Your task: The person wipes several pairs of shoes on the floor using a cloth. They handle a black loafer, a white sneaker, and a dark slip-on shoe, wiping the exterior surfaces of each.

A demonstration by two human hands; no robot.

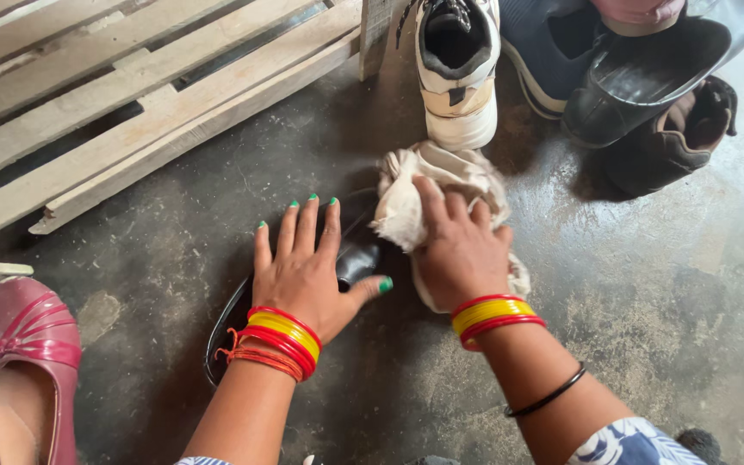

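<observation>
A shiny black shoe (356,257) lies on the grey concrete floor, mostly hidden under my hands. My left hand (307,271) rests flat on top of it, fingers spread, pinning it down. My right hand (461,250) presses a crumpled cream cloth (441,185) against the shoe's front end, fingers curled into the fabric. Both wrists carry red and yellow bangles.
A wooden pallet (122,103) fills the upper left. A white sneaker (458,73), a blue shoe (540,60), a black dress shoe (647,82) and a brown shoe (678,138) sit at the top. A pink flat shoe (23,362) lies at the lower left.
</observation>
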